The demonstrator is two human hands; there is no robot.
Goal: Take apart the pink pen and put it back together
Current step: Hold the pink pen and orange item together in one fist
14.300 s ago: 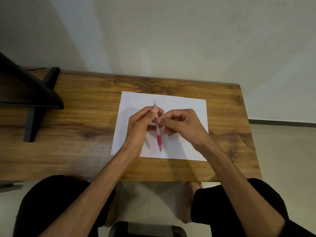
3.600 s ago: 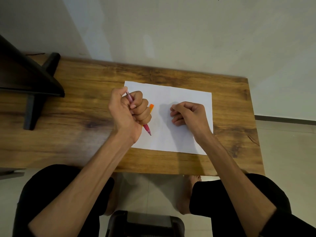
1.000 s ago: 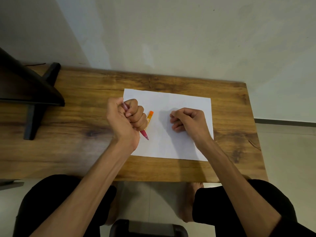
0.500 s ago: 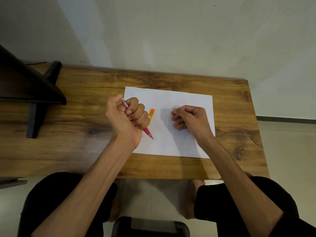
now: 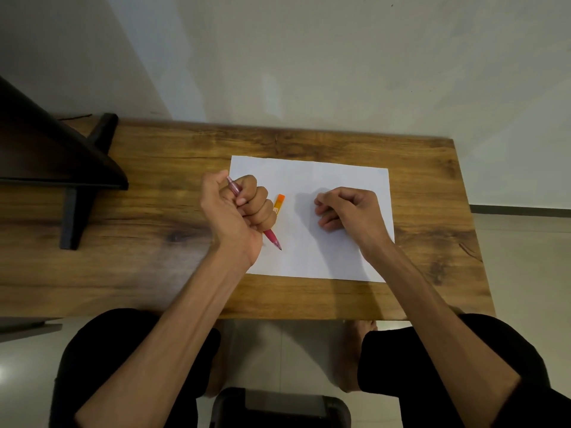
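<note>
My left hand (image 5: 236, 213) is closed in a fist around the pink pen (image 5: 272, 236). The pen's clear upper end sticks out by my thumb, and its pink grip and tip point down to the right over the white paper (image 5: 327, 177). An orange object (image 5: 278, 202) lies on the paper just right of my left fist, partly hidden by my fingers. My right hand (image 5: 349, 211) rests on the paper with its fingers curled in; nothing shows inside it.
The paper lies on a wooden table (image 5: 154, 267) whose front edge is near my knees. A black stand (image 5: 77, 180) occupies the table's far left. A pale wall rises behind the table, and a dark stool (image 5: 278, 409) sits below between my legs.
Both hands have held nearly the same pose over the last second; only the head view has shifted slightly. Fourteen seconds ago both hands held the pen upright together over the paper.
</note>
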